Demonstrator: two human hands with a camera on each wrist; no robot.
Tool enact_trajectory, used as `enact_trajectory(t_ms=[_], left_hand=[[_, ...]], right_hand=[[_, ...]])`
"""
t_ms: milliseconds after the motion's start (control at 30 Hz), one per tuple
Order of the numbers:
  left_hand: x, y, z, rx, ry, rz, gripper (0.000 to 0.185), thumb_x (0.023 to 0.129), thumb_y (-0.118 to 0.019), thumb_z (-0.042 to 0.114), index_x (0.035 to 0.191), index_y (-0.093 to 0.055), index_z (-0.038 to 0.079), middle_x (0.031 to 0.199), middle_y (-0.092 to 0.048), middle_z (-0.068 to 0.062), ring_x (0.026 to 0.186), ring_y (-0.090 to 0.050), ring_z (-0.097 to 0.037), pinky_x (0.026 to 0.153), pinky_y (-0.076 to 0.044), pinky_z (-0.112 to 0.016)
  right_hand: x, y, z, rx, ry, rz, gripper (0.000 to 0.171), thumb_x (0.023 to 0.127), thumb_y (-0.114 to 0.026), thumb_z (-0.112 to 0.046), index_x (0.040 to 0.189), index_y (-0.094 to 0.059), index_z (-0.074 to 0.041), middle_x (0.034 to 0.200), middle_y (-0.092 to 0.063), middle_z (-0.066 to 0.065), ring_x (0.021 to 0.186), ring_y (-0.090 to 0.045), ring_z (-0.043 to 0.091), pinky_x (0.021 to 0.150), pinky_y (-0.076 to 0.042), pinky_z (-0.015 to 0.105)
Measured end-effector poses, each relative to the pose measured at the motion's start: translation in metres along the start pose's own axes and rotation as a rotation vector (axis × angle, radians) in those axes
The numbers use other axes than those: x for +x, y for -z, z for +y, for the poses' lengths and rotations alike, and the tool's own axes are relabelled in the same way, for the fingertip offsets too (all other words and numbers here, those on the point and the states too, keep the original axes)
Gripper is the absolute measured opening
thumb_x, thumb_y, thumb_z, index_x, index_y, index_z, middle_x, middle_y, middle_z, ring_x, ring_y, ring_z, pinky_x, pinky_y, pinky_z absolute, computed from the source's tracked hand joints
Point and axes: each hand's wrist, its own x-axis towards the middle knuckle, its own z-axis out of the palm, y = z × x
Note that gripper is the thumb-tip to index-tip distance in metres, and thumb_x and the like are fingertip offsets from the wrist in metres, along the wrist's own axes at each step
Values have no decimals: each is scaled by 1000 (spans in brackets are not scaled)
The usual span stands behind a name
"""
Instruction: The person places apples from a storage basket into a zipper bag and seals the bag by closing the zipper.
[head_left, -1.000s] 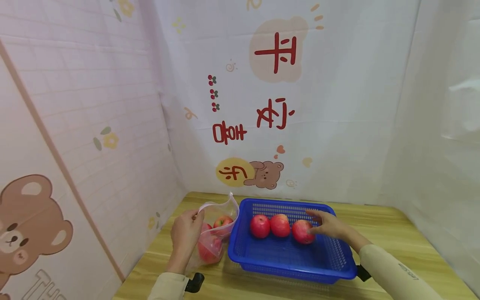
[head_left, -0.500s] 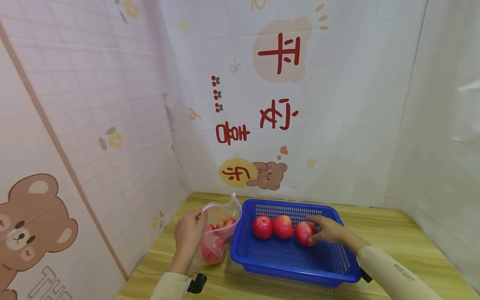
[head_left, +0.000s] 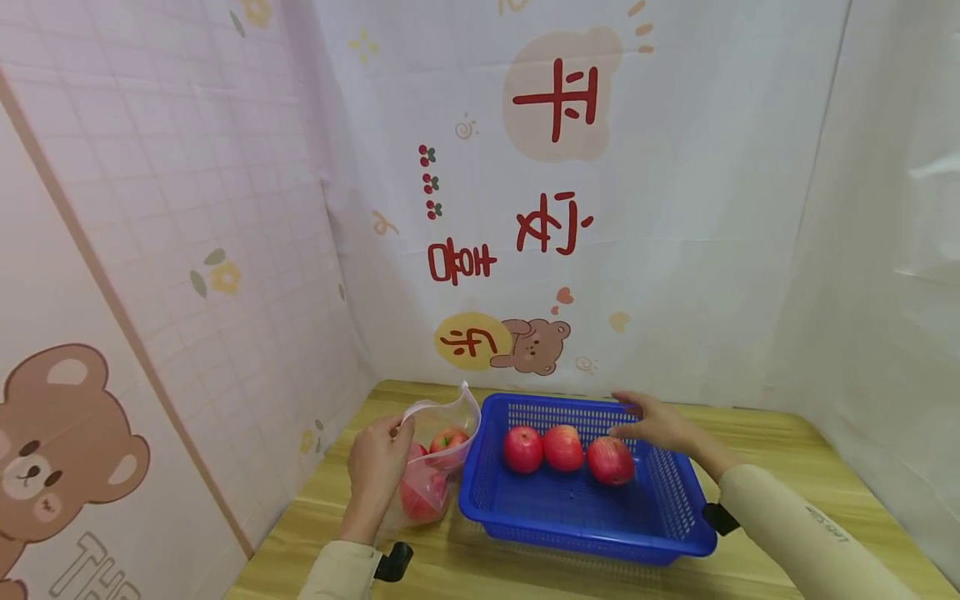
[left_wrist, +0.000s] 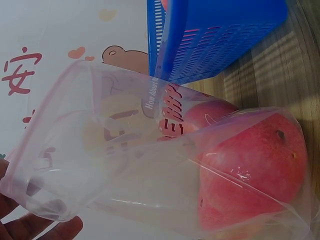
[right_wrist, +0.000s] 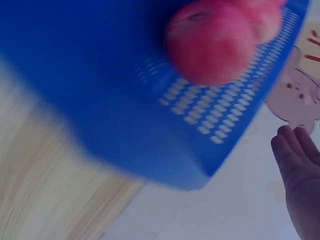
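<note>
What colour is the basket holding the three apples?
Blue, with perforated walls: the basket shows best in the head view.

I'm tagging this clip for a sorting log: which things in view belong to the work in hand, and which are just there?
In hand:
- clear plastic zip bag with red apples inside, its rim pinched by the left hand
- three red apples in the blue plastic mesh basket
- right hand, open above the basket

Just there:
- wooden table
- bear-print backdrop

Clear glossy plastic bag (left_wrist: pixel 125 165) (crinkled); perforated plastic basket (head_left: pixel 585 533).
</note>
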Motion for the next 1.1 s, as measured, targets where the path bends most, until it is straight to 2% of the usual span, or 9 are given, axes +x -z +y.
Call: enact_trajectory(t_ms=[133, 233, 367, 533, 833, 1100], left_hand=[[0, 1, 0, -3, -11, 5, 22, 93, -65, 26, 96, -79, 9, 91, -73, -11, 84, -67, -32, 66, -50, -51], [0, 1, -1, -7, -10, 3, 22, 92, -65, 26, 97, -79, 10, 92, -73, -11, 84, -68, -31, 66, -50, -51], [0, 0, -2, -8, 0, -3, 22, 93, -65, 27, 97, -79, 11, 93, -74, -11, 86, -68, -31, 67, -50, -52], [0, 0, -2, -7, -10, 9, 20, 92, -65, 26, 95, -79, 11, 91, -74, -11, 84, -68, -31, 66, -50, -52], [1, -1, -1, -6, -9, 10, 19, 92, -65, 26, 92, -78, 12, 91, -74, -10, 85, -68, -30, 66, -50, -51], [2, -2, -3, -7, 3, 3, 21, 93, -65, 27, 96, -78, 11, 93, -74, -11, 85, -67, -31, 68, -50, -52]], right_hand=[[14, 2, -12, 116, -34, 94, 78, 88, -75, -28, 144, -39, 11, 143, -44, 34, 127, -46, 52, 99, -44, 56], [23, -1, -17, 140, -74, 144, 75, 89, -74, -26, 144, -39, 11, 145, -42, 32, 129, -45, 51, 102, -42, 56], [28, -11, -13, 142, -160, 166, 76, 90, -73, -27, 145, -37, 12, 147, -39, 33, 131, -43, 51, 104, -40, 56], [27, -25, 0, 120, -269, 169, 81, 90, -72, -36, 146, -36, 11, 145, -40, 35, 132, -40, 51, 106, -36, 58], [19, -44, 20, 92, -383, 122, 79, 90, -72, -36, 144, -39, 12, 141, -41, 39, 128, -43, 53, 102, -38, 60], [17, -50, 26, 50, -417, 77, 83, 87, -75, -35, 141, -39, 16, 137, -45, 40, 125, -46, 54, 101, -39, 61]])
